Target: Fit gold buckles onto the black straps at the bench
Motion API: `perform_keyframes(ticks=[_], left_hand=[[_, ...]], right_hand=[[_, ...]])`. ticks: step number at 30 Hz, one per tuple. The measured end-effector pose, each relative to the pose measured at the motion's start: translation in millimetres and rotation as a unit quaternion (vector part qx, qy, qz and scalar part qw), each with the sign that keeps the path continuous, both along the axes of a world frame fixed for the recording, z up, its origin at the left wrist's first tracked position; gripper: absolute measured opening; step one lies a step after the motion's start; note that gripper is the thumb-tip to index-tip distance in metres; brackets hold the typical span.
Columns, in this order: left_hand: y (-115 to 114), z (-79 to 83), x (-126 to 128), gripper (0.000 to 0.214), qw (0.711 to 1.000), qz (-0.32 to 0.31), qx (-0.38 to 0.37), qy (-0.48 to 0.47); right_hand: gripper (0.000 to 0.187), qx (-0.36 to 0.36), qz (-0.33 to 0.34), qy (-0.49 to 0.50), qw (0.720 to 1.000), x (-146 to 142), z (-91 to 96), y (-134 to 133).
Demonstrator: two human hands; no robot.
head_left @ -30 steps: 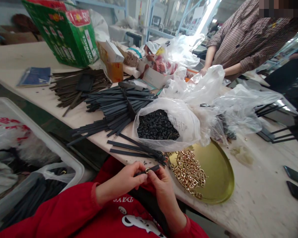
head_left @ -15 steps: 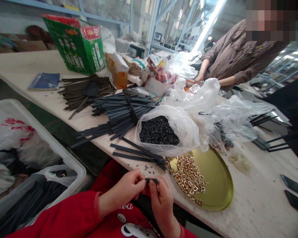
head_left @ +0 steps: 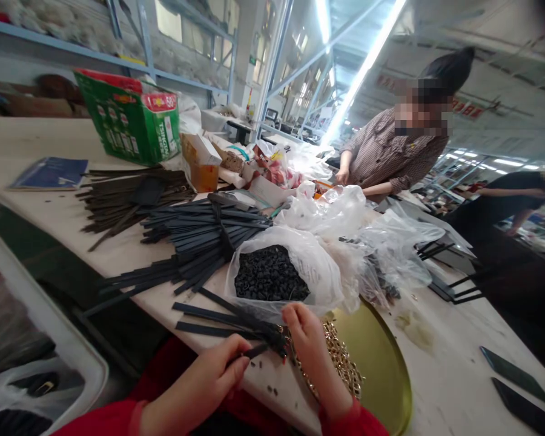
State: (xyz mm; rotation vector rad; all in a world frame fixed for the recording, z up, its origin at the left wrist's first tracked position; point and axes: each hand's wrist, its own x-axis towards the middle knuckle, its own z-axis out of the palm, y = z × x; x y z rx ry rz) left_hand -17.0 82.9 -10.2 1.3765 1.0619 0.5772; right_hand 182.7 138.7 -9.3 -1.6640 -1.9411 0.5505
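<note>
My left hand (head_left: 209, 378) pinches the end of a thin black strap (head_left: 257, 351) at the table's near edge. My right hand (head_left: 309, 342) reaches forward over the finished straps (head_left: 227, 318), its fingers curled at the mouth of a clear bag of small black loops (head_left: 270, 274). What those fingers hold is hidden. Just right of that hand lies a heap of gold buckles (head_left: 343, 363) on a round gold tray (head_left: 381, 363).
Bundles of dark straps (head_left: 200, 233) and brown straps (head_left: 127, 197) cover the table's middle. A green box (head_left: 131, 118), cartons and plastic bags (head_left: 372, 242) stand behind. A person in a checked shirt (head_left: 386, 160) works opposite. A white bin (head_left: 49, 345) sits at my left.
The camera tilted up. My hands, held together on a buckle and strap at my lap, have parted: the right reached forward to the bag of loops, the left kept the strap.
</note>
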Motion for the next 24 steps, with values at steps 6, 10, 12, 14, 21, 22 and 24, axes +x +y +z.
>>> perform_keyframes(ticks=[6,10,12,14,21,22,24], left_hand=[[19,-15.7,5,0.023,0.999,0.031,-0.038,-0.001],[24,-15.8,5,0.024,0.998,0.039,-0.057,0.009],[26,-14.2,3,0.024,0.997,0.049,-0.055,0.011],[29,-11.7,2,0.023,0.997,0.058,-0.044,0.010],[34,8.3,2,0.030,0.994,0.104,0.003,-0.025],[33,12.2,2,0.031,0.994,0.108,0.000,-0.031],[27,18.8,4,0.030,0.993,0.110,-0.009,-0.039]], right_hand=[[0.012,-0.029,-0.024,-0.106,0.994,19,-27.6,94],[0.012,-0.048,-0.029,-0.111,0.992,13,-40.0,102],[0.012,-0.045,-0.037,-0.087,0.995,15,-37.0,100],[0.012,-0.041,-0.040,-0.046,0.997,19,-29.6,93],[0.027,-0.154,0.027,0.226,0.961,-2,4.0,18],[0.026,-0.198,0.031,0.317,0.927,-9,8.0,5],[0.022,-0.270,0.022,0.480,0.835,-22,14.1,-16]])
